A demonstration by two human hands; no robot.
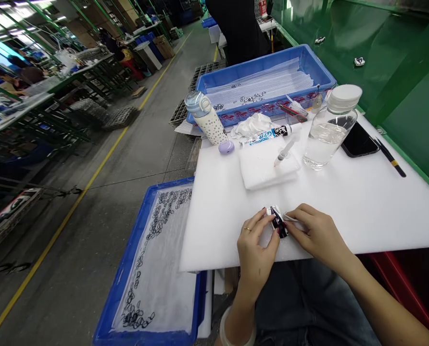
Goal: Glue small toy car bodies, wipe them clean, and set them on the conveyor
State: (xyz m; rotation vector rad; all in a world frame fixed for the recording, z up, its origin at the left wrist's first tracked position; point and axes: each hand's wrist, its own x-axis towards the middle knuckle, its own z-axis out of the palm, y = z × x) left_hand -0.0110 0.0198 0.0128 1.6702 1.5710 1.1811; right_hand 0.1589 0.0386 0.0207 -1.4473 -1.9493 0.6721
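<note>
A small white toy car [278,222] with a dark, glossy top is pinched between the fingertips of my left hand [256,245], just above the front part of the white foam board [214,206]. My right hand [317,233] comes in from the other side, fingers closed on a thin white piece [294,220] that looks like folded cloth. Its fingertips touch or nearly touch the car's right side. Beyond both hands lies a white foam pad [259,168] with a syringe [285,151] resting on it.
A clear jar of liquid [324,139], a phone [359,140] and tweezers [391,158] are at right. Behind stand a dotted bottle [209,120], a glue tube [261,137] and a blue bin [319,72]. A blue tray [135,240] holds black rings. Toy cars [359,61] sit on the green belt.
</note>
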